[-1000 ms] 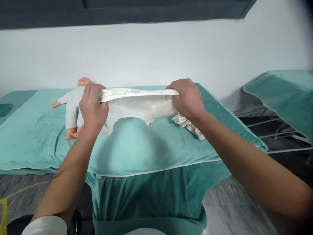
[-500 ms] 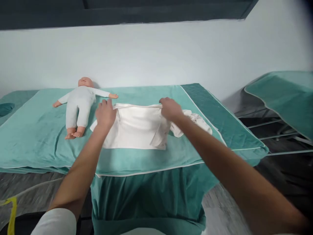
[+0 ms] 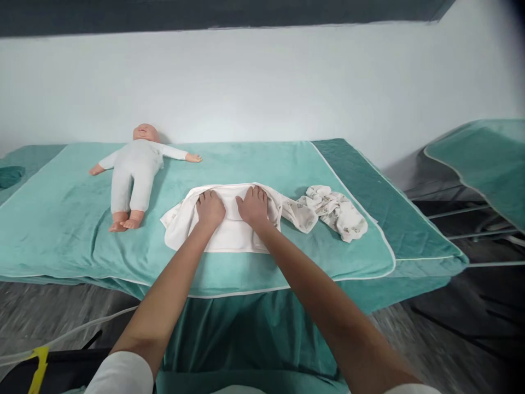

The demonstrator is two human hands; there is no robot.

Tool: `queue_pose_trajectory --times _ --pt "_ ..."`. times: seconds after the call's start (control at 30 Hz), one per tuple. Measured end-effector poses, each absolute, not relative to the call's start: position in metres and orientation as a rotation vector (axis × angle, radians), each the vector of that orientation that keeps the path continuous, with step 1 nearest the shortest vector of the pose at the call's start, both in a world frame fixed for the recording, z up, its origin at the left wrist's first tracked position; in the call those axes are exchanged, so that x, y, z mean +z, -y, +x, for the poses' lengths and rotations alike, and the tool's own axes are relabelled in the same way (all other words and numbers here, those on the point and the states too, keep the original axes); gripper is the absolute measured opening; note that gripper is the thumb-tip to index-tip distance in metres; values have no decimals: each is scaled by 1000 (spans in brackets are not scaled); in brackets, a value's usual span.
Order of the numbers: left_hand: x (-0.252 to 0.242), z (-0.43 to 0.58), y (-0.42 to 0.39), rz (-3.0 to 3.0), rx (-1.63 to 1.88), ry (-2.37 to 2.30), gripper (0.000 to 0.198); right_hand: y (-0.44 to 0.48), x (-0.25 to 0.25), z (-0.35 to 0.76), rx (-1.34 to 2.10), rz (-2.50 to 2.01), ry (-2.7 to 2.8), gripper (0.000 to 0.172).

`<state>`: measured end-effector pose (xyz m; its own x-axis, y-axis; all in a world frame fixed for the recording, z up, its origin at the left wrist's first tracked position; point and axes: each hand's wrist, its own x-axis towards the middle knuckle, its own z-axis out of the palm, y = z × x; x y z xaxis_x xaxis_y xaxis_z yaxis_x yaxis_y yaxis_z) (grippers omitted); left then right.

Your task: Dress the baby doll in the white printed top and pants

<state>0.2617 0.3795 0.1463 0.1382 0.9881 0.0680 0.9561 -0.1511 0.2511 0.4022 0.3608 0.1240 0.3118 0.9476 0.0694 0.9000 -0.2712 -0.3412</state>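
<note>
A small white baby garment lies spread on the teal bed cover, with a sleeve-like printed part stretching out to its right. My left hand rests on the left half of the cloth, palm down, fingers out. Beside it, a short gap away, my right hand lies on the cloth too, thumb apart from the fingers. Both hands press on the fabric and grip nothing that I can see. A crumpled white cloth with a small print sits at the right, touching or joined to the sleeve-like part; I cannot tell which.
On the left of the bed a baby doll in white clothes lies on its back, arms spread. A white wall stands behind the bed. At the right are metal bars and another teal-covered surface. Yellow tape hangs at lower left.
My hands have let go of the garment's upper edge and moved inward and down, flat onto it. The garment now lies on the bed, its upper edge curved. More of the printed cloth shows.
</note>
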Motion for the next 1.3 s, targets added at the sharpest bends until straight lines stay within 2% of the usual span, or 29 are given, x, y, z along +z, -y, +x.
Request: queue_pose_trajectory --times 0.17,0.37,0.63,0.87,1.3 --pt "152 266 -387 2137 537 -2027 53 -363 119 411 183 -2083 1699 76" --pt "152 274 -409 2130 689 -2040 57 -385 120 427 117 -1972 1691 72" --pt "144 290 -470 2164 581 -2043 63 -438 125 451 165 -1988 1745 74" --pt "121 300 -509 2299 558 -2001 63 -476 109 464 280 -2034 1714 76" --pt "118 306 -507 2247 441 -2034 65 -488 105 468 362 -2127 1771 74"
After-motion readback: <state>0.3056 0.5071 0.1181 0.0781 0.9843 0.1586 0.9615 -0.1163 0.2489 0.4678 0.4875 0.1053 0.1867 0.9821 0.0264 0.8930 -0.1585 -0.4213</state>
